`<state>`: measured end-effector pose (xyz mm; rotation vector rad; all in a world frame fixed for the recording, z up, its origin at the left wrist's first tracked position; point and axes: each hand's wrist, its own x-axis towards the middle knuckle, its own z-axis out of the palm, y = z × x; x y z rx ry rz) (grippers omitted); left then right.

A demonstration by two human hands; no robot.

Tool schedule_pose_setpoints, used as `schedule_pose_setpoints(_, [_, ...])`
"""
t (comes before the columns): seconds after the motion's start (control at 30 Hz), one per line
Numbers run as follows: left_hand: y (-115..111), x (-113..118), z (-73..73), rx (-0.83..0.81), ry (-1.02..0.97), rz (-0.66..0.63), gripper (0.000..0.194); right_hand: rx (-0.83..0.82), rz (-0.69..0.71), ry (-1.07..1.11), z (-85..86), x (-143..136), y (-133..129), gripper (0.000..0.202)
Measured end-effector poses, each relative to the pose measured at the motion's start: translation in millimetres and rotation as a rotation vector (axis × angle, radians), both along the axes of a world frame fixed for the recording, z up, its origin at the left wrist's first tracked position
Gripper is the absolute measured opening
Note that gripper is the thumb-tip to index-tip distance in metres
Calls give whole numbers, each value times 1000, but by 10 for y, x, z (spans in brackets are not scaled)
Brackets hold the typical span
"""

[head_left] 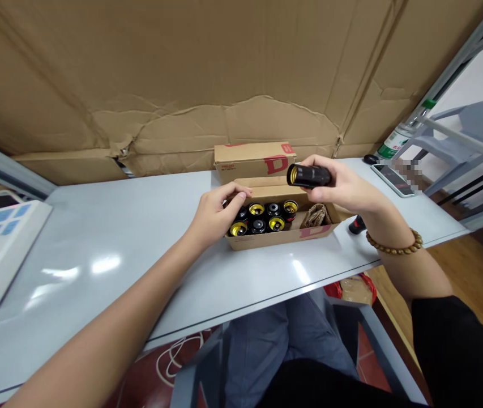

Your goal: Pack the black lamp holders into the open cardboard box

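Note:
A black cylinder (pixel 309 175) with a yellow threaded opening is gripped in my right hand (pixel 343 184), raised over the right part of an open cardboard box (pixel 262 241). Its open end points left. At the box's left end, my left hand (pixel 216 212) is curled over the rim, thumb and forefinger reaching above the contents; its lower fingers are partly hidden. Inside stand several black cylinders (pixel 258 226) in two rows, some showing yellow-lined openings, others dark ends. Crumpled brown paper (pixel 316 216) fills the box's right end.
A second cardboard box (pixel 249 161) stands behind the open one. On the right of the table (pixel 148 209) lie another black cylinder (pixel 357 225), a phone (pixel 393 180) and a bottle (pixel 398 139). A white device (pixel 7 255) sits at left; a cardboard sheet (pixel 207 68) rises behind.

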<state>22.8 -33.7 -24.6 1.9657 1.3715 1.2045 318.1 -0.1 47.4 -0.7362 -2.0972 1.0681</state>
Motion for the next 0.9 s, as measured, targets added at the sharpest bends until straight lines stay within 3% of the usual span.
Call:
schedule_pose_setpoints(0.2, [-17, 13, 25, -16, -7, -6, 28, -36, -129, 56, -180, -98, 33, 46])
schedule_pose_setpoints(0.53, [-18, 7, 40, -27, 17, 8, 28, -376, -72, 287, -401, -123, 78, 43])
schedule_pose_setpoints(0.73, [-19, 2, 28, -23, 7, -2, 28, -135, -135, 120, -378, -94, 16, 56])
schedule_pose_setpoints(0.9, [-10, -1, 20, -18, 3, 0, 29, 53, -187, 49, -336, -76, 0, 48])
